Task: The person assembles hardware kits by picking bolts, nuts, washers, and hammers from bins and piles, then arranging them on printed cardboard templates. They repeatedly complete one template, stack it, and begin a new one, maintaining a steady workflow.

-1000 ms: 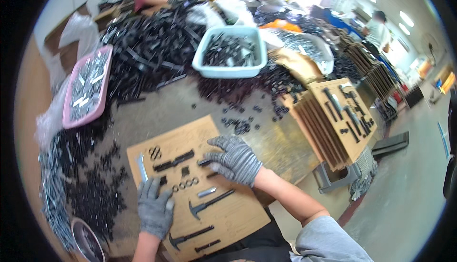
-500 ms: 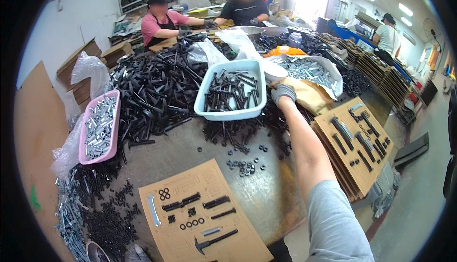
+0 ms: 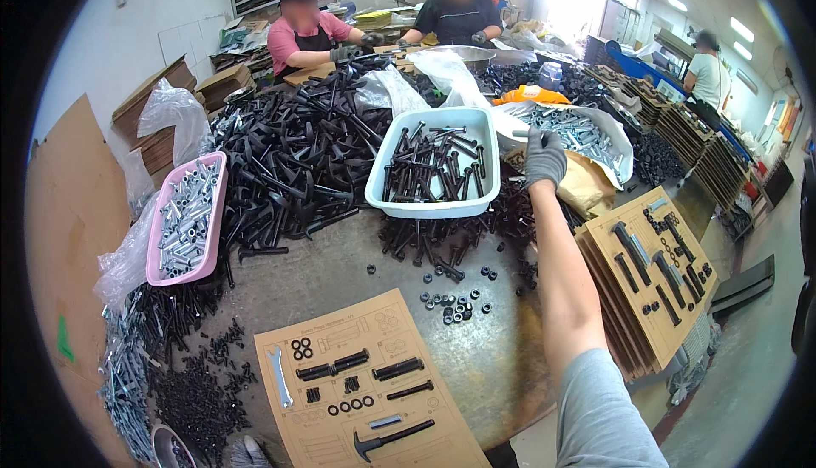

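My right hand (image 3: 546, 162), in a grey glove, is closed around a short silver metal piece (image 3: 520, 134) whose end pokes out by the fingers. It is above a brown paper bag (image 3: 586, 186), beside an open white bag of silver bolts (image 3: 568, 128). My left hand (image 3: 246, 451), also gloved, shows only in part at the lower edge, near a metal bowl (image 3: 167, 444); its grip is hidden. In front of me lies a printed cardboard sheet (image 3: 327, 436) with a wrench (image 3: 279, 379), black rings (image 3: 350, 404), black bolts (image 3: 410, 390) and a black hook-headed bolt (image 3: 395, 440).
A light-blue tray (image 3: 433, 208) of black bolts stands mid-table, a pink tray (image 3: 219, 221) of silver sleeves at left. Black hooked parts (image 3: 285, 158) are heaped behind. Loose nuts (image 3: 459, 308) lie nearby. Stacked boards (image 3: 633, 306) stand at right. Two people work across the table, another farther right.
My right hand has lifted slightly and drawn back from beside the white bag, with the silver piece now showing in it. The whole view has shifted a little.
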`<state>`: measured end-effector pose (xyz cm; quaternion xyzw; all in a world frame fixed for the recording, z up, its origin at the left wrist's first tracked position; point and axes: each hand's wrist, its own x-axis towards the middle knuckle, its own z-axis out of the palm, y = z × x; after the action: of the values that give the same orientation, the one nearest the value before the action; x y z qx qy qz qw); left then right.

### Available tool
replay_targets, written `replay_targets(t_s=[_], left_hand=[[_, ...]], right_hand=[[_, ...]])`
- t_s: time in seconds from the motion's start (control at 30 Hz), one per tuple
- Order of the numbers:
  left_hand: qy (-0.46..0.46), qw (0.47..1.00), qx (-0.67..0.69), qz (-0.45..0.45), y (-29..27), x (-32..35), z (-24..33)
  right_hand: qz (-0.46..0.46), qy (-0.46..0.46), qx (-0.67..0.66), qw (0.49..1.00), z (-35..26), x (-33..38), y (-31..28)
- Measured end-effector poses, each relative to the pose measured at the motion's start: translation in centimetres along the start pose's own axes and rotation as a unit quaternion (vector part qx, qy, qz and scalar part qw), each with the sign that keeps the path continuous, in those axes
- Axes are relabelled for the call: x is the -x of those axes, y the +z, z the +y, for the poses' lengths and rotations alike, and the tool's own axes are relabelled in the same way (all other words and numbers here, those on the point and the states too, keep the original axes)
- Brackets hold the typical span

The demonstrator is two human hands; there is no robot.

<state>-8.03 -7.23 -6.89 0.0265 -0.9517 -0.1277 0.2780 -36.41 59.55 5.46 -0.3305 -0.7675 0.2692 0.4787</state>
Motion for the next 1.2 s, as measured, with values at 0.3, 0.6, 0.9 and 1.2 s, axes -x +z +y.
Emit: replay_targets(t_s=[0.3, 0.6, 0.9, 1.2], left_hand=[[-0.047, 0.996, 0.081, 0.004, -0.9, -0.2, 0.8], [-0.124, 0.989, 0.038, -0.065, 2.1, 1.9, -2.4], [-0.112, 0.972, 0.201, -0.045, 0.7, 0.3, -1.0], [-0.133, 0.9, 0.363, -0.203, -3.0, -1.9, 3.3]], right_hand=[[-0.41, -0.179, 0.307, 0.84, -11.3, 4.4, 2.0], [-0.28, -0.288, 0.271, 0.875, -10.9, 7.3, 3.1], [-0.235, -0.46, 0.036, 0.856, -14.6, 17.7, -11.9], [-0.61, -0.482, 0.077, 0.625, -13.1, 33.5, -24.4]])
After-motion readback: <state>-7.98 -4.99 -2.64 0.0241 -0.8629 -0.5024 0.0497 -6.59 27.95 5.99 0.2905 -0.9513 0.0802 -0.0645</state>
